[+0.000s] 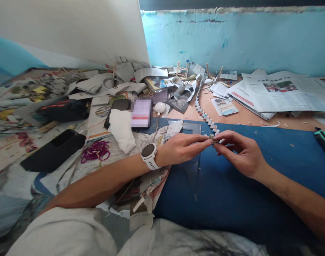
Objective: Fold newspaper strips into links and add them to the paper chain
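A narrow zigzag chain of folded paper runs from the back of the table down to my fingertips. My left hand, with a white watch on its wrist, pinches the near end of the chain between thumb and fingers. From the other side, my right hand grips the same end, thumb and index finger together. A tiny greenish folded piece shows between the two hands. Under them lies a blue mat with a clear triangular ruler on it.
Newspapers lie at the back right, a green-edged black tool at the right edge. Paper scraps and small sticks litter the back. On the left are a phone, a black case, purple cord and crumpled tissue.
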Demonstrator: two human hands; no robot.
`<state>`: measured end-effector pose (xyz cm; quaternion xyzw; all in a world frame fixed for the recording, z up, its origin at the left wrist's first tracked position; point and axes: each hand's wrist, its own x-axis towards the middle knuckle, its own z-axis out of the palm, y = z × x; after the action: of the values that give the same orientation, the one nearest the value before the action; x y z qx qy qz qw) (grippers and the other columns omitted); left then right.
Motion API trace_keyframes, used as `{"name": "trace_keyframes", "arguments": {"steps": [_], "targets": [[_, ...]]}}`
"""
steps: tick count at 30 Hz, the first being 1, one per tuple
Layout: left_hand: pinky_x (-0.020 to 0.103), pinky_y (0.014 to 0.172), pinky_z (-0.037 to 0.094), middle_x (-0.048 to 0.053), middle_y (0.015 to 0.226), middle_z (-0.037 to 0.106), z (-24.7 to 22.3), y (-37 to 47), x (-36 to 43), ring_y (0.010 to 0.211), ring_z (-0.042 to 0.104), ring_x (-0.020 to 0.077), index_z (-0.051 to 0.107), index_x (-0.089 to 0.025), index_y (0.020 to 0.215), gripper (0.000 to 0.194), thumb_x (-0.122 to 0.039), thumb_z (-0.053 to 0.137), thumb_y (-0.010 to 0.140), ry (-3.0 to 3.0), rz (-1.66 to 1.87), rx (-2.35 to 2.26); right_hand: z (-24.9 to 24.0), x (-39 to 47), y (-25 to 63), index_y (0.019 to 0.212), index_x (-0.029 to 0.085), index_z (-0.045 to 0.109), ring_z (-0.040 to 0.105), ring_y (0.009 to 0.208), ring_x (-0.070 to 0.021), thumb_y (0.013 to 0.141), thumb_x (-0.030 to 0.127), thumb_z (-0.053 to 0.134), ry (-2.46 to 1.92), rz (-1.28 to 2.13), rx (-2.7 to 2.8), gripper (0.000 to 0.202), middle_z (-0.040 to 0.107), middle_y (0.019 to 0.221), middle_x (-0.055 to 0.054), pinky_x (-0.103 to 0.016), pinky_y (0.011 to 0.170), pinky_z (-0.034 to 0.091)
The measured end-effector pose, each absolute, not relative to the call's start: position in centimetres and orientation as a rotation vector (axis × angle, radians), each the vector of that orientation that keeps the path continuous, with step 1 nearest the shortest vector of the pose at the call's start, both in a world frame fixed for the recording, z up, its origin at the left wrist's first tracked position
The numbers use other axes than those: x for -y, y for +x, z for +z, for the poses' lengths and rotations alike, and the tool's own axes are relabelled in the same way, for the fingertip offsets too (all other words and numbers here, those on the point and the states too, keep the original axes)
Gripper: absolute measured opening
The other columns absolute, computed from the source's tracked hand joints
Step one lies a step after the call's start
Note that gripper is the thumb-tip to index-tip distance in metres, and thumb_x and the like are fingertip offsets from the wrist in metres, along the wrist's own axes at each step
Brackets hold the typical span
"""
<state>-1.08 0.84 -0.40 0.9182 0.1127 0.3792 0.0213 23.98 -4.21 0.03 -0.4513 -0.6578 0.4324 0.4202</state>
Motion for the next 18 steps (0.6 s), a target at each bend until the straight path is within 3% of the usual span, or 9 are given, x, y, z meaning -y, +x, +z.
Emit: {"name": "trace_keyframes", "arguments": {"steps": [5,10,14,18], "targets": [[0.034,0.092,0.066,0.021,0.119,0.076,0.9,-1.3,-1.1,0.111,0.076,0.0242,0.058,-0.008,0.136,0.034,-0.015,0.046,0.104,3.144,1.077,-0.116,0.0,4.3,24.0,0.106,0.027,0.075,0.072,0.075,-0.0154,0.092,0.035,0.077,-1.115,0.981,1.695,0.016,0.075,0.095,-0.001,-0.027,0.067,0.061],[0.030,0.080,0.066,0.016,0.107,0.077,1.1,-0.7,-1.0,0.094,0.078,0.0201,0.062,-0.009,0.118,0.020,-0.015,0.049,0.104,3.261,1.064,-0.145,-0.7,3.7,24.3,0.105,0.027,0.073,0.075,0.080,-0.0172,0.092,0.037,0.076,-1.146,0.910,1.699,0.017,0.077,0.092,-0.001,-0.029,0.074,0.063],[0.026,0.064,0.058,0.011,0.099,0.073,0.8,-0.7,-0.5,0.076,0.072,0.0161,0.057,-0.012,0.131,0.028,-0.015,0.048,0.105,3.379,0.705,-0.392,-1.7,1.6,25.8,0.115,0.026,0.071,0.077,0.084,-0.0229,0.098,0.043,0.067,-1.274,0.698,1.757,0.024,0.079,0.093,-0.004,-0.038,0.080,0.063],[0.026,0.062,0.051,0.008,0.095,0.070,0.4,-0.9,-0.3,0.076,0.067,0.0155,0.047,-0.013,0.145,0.040,-0.012,0.046,0.104,3.352,0.582,-0.463,-2.9,-1.6,28.3,0.123,0.025,0.070,0.068,0.119,-0.0316,0.102,0.044,0.057,-1.376,0.209,2.023,0.031,0.074,0.123,-0.011,-0.051,0.104,0.054]]}}
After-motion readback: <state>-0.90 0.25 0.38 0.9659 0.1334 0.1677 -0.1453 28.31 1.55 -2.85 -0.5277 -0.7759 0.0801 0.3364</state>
